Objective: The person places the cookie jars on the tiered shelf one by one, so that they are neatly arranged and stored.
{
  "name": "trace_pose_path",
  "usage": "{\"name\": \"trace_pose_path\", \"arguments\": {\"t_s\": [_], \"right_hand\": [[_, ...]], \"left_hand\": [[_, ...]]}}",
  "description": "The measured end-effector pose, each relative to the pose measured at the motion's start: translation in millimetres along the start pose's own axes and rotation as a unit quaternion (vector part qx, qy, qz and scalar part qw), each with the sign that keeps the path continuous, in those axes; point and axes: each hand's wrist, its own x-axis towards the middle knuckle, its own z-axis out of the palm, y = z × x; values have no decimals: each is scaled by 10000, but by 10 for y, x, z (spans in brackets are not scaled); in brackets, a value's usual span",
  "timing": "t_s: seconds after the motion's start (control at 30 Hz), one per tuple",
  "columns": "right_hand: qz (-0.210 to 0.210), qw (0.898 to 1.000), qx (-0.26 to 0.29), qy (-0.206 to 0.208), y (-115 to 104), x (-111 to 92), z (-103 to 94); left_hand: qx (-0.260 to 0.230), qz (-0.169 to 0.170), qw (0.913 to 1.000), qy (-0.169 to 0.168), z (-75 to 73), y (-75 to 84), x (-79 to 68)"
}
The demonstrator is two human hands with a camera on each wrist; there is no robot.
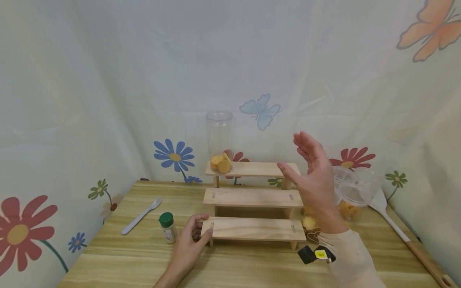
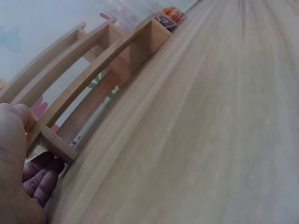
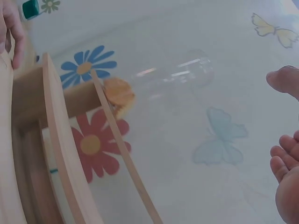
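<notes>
A three-tier wooden stand sits on the table. My left hand holds the left end of its lowest step, thumb at the front and fingers around the side; in the left wrist view the fingers curl by the stand's leg. A clear lidless-looking jar with several round yellow biscuits at its bottom stands on the left of the top step. My right hand is raised in front of the stand's right end, thumb and fingers spread apart, holding nothing. In the right wrist view its fingers are apart from the jar.
Left of the stand are a green-capped shaker and a pale fork. On the right, partly behind my right arm, are clear jars with orange snacks. A white spatula with a wooden handle lies along the right edge. A patterned curtain hangs behind.
</notes>
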Motion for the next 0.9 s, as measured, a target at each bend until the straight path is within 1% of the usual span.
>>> {"name": "trace_pose_path", "arguments": {"t_s": [0.1, 0.2, 0.3, 0.37, 0.47, 0.53, 0.67, 0.8, 0.9], "right_hand": [[6, 9998, -120, 157, -53, -45, -196], [21, 9986, -384, 361, -74, -80, -405], [197, 9962, -604, 596, -65, -128, -610], [368, 9948, -617, 720, -40, -175, -742], [602, 9917, -759, 841, 26, -262, -938], [690, 9879, -1034, 925, 84, -333, -1069], [1103, 9737, -1639, 1131, 208, -485, -1286], [1427, 9666, -1694, 1289, 352, -606, -1443], [1495, 9665, -1702, 1207, 474, -719, -1525]], "left_hand": [[-6, 2, 10000, -2, 1, 4, -2], [-13, 31, 10000, -4, 4, 12, 1], [-23, 45, 10000, 15, 4, 22, 5], [-16, 35, 10000, 35, 3, 27, 6], [18, 22, 10000, 48, 3, 26, 5], [47, 21, 10000, 37, 5, 22, 0], [64, 36, 10000, 36, 4, 13, -10], [48, 51, 10000, 18, 3, 3, -11], [44, 44, 10000, 15, 2, 1, -10]]}}
